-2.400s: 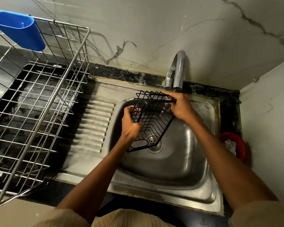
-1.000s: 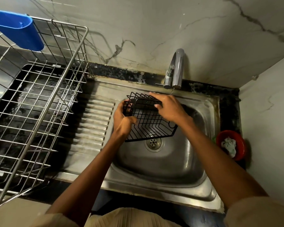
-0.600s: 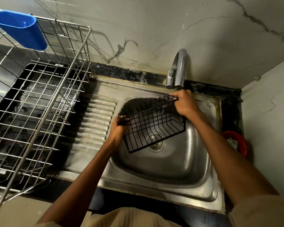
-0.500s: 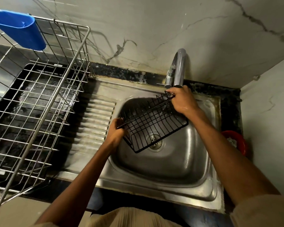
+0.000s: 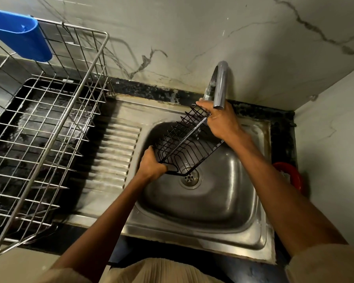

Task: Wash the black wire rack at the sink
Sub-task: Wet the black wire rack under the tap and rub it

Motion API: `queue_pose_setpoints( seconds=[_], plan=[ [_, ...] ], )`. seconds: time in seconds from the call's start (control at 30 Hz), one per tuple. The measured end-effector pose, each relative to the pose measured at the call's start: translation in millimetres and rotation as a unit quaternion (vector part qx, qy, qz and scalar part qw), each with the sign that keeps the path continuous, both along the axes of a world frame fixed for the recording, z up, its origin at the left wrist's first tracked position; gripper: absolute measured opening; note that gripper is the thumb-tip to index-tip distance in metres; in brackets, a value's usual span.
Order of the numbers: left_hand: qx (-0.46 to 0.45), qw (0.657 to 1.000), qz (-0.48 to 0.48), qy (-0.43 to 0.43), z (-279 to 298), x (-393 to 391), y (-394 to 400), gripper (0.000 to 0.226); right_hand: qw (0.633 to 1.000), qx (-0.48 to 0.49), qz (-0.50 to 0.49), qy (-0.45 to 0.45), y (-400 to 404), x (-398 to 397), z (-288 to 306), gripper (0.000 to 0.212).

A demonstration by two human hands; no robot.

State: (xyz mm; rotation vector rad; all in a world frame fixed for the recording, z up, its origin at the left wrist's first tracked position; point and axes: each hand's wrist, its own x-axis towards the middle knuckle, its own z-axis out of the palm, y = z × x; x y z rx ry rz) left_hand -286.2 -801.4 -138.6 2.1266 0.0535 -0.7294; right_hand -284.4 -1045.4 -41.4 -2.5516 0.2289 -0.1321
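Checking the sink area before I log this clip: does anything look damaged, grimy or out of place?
The black counter strip behind the sink is blotched with whitish residue. Otherwise nothing stands out: both hands hold the black wire rack tilted over the basin.

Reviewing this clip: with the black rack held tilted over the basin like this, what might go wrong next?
The black wire rack hangs in the air over the sink, gripped only at its two ends by the left hand and right hand; if wet, it may slip and drop.

Its upper end sits right beside the faucet, so turning it may knock the spout.

Water could spray off the wires onto the counter.
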Motion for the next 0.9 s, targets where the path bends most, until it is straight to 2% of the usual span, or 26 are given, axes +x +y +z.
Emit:
queue_pose_setpoints(
  seconds=[0.1,0.17,0.27,0.37,0.43,0.53,0.63,0.77,0.9],
  plan=[
    [0.073,0.996,-0.040,-0.045,2,-1,-13,0.112,1.000,0.022,0.003,-0.012,5,-1,-5,0.064],
    [0.078,0.992,-0.066,-0.080,8,0,-28,0.119,0.999,0.035,0.014,-0.003,11,-3,-7,0.068],
    [0.015,0.991,-0.078,-0.107,25,7,-56,0.113,0.999,-0.001,0.053,0.010,24,-7,-14,0.072],
    [-0.068,0.994,-0.010,-0.090,36,11,-72,0.081,0.994,-0.044,0.100,-0.002,40,-12,-19,0.071],
    [-0.103,0.991,0.033,-0.077,39,11,-76,0.069,0.993,-0.049,0.103,-0.008,43,-17,-19,0.071],
    [-0.137,0.986,0.064,-0.070,38,9,-79,0.073,0.994,-0.056,0.097,-0.019,39,-22,-23,0.079],
    [-0.137,0.985,0.086,-0.060,38,7,-79,0.077,0.996,-0.048,0.075,0.028,29,-29,-29,0.086],
    [-0.151,0.983,0.093,-0.049,26,5,-64,0.070,0.992,0.019,-0.016,0.127,-9,-38,-37,0.076],
    [-0.165,0.981,0.095,-0.041,16,2,-58,0.069,0.981,-0.018,-0.042,0.187,-7,-34,-32,0.068]
  ],
)
